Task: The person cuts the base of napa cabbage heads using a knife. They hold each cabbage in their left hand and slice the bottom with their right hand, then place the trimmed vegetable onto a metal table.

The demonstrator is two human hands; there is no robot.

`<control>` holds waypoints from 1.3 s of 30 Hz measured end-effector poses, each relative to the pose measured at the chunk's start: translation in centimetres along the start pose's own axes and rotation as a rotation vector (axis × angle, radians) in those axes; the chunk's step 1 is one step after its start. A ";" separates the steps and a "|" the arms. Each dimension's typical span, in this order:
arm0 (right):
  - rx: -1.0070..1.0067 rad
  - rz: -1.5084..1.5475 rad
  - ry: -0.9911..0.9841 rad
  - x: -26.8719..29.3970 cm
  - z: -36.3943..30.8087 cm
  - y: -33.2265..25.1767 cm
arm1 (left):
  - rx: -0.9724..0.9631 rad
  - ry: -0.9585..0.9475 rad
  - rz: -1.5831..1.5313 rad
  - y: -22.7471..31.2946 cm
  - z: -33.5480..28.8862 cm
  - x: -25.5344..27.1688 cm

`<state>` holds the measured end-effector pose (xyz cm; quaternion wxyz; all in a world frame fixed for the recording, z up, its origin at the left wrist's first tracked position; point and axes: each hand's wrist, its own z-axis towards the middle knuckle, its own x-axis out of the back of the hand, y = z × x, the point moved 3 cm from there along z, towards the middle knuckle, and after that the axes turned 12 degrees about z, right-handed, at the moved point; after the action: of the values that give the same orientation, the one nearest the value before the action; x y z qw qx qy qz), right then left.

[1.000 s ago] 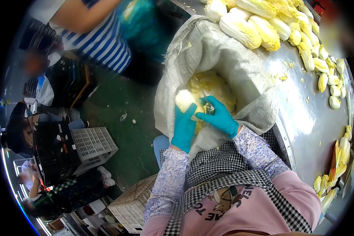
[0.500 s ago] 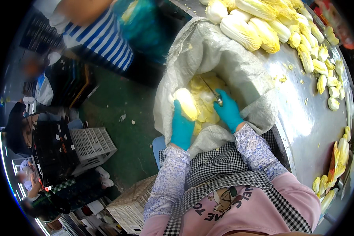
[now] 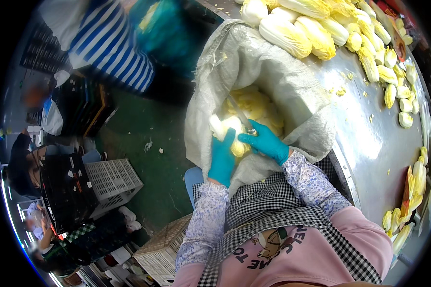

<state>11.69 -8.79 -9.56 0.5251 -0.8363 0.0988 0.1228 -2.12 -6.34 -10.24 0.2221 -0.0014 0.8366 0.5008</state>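
Note:
My left hand (image 3: 222,158), in a teal glove, is closed around a napa cabbage (image 3: 233,128) with a pale yellow body. My right hand (image 3: 269,142), gloved alike, grips a knife (image 3: 241,113) by its handle, the blade pointing up and left beside the cabbage. Both hands are over the mouth of a large white woven sack (image 3: 299,86). Down inside it lie yellow cabbage leaves (image 3: 263,107). Whether the blade touches the cabbage I cannot tell.
Whole napa cabbages (image 3: 316,36) are heaped on the metal table (image 3: 354,138) to the right, with more along its far edge. A person in a striped apron (image 3: 112,45) stands at upper left. Plastic crates (image 3: 112,179) stand on the green floor (image 3: 151,134) at left.
My right hand has moved left with the knife, closer to the cabbage. The cabbage has tilted and sits lower in my left hand. The person in stripes has shifted.

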 end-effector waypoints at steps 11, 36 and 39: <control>0.335 -0.282 0.009 1.7 0.9 1.5 | 0.021 0.009 0.048 -0.9 0.5 1.3; 0.167 -0.091 -0.084 0.9 0.4 1.2 | 0.083 -0.065 -0.107 -3.0 -0.2 2.3; 0.195 -0.075 -0.116 0.5 0.6 1.8 | -0.040 -0.024 0.114 -1.2 -0.8 1.7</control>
<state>11.59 -9.04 -11.50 0.6130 -0.7759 0.0481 0.1410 -3.73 -7.29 -11.59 0.2031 0.0479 0.8224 0.5292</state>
